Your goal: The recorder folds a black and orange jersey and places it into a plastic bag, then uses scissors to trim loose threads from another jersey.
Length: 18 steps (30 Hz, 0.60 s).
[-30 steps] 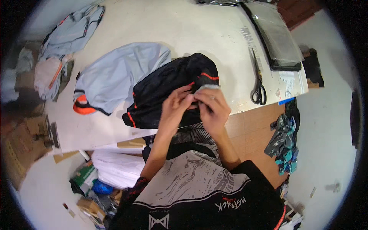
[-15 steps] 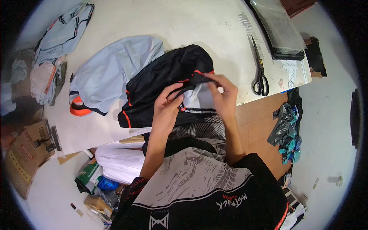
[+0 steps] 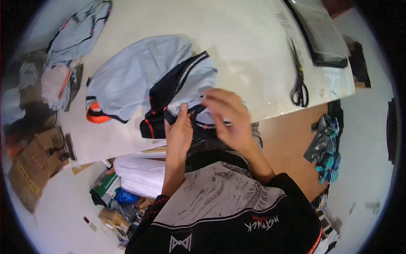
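The black-and-grey garment (image 3: 167, 91) lies at the near edge of the table (image 3: 249, 46), partly hanging over it, with its pale inner side turned up at the right. Its long axis runs slantwise, from a red-trimmed near-left corner to a black tip that points away and to the right; a black band with a pale line follows that slant. The left hand (image 3: 179, 131) has a narrow grip, its thumb pressed on the dark edge of the cloth. The right hand (image 3: 232, 114) is over the near right part, fingers bent and blurred; whether its grip holds cloth I cannot tell.

Touching the garment on its left is a light grey garment (image 3: 131, 78) with an orange-lined opening. To the right, well apart, lie black-handled scissors (image 3: 299, 80), blades pointing away, and beyond them a stack of clear plastic packets (image 3: 325, 29) with a dark edge. At the lower left stands a cardboard box (image 3: 38, 152), its contents hidden. On the floor at the right, a crumpled black plastic bag (image 3: 323, 137) lies against teal cloth (image 3: 330, 167)
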Available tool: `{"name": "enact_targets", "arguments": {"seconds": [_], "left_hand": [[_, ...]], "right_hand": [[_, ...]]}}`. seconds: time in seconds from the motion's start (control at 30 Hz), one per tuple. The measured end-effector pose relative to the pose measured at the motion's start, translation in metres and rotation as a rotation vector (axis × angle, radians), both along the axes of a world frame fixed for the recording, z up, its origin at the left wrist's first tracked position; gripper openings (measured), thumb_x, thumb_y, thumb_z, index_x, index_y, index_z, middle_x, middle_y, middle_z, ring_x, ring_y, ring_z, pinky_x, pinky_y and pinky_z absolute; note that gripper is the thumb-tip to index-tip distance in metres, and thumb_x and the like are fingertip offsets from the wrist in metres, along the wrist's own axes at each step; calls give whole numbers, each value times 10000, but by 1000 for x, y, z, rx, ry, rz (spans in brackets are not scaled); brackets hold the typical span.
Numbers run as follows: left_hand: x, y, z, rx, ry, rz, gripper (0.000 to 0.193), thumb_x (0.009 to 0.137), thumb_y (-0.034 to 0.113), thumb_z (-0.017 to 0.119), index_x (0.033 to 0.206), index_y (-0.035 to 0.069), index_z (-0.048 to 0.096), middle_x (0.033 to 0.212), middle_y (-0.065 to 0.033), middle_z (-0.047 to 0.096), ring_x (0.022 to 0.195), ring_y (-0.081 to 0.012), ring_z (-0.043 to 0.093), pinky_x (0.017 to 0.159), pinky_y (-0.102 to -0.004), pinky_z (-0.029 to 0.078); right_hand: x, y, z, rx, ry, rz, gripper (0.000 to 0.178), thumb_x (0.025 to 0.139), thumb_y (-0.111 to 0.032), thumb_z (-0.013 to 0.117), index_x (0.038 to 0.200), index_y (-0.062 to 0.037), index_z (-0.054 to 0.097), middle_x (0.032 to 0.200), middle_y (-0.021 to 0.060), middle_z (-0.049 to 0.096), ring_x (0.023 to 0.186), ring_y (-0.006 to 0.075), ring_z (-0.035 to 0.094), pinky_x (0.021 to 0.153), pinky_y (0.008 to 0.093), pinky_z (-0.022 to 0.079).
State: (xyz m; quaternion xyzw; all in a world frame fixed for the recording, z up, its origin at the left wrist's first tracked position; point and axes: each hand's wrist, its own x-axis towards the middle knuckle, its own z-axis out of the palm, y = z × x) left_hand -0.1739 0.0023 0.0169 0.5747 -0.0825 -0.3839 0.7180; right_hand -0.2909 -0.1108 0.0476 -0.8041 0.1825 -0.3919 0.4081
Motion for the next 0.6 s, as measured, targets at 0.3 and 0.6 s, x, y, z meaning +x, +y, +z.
{"name": "enact_targets", "arguments": {"seconds": [0.3, 0.6], "left_hand": [[4, 0, 15, -149, 466, 69, 385, 986, 266, 566, 1264, 4, 518, 1175, -129, 628, 1065, -228, 624, 929, -367, 498], [0, 4, 29, -227, 553, 61, 452, 1006, 296, 516, 1303, -45, 511, 1206, -158, 632, 1048, -217, 648, 912, -341, 523]], "right_hand": [[9, -7, -2, 330, 97, -31, 253, 775, -24, 753, 1024, -63, 727, 782, 54, 635, 560, 91, 529, 491, 224, 414], [36, -13, -13, 194, -34, -28, 262, 715, 5, 747, 969, -47, 704, 924, 90, 611, 718, 209, 619, 642, 273, 499]]}}
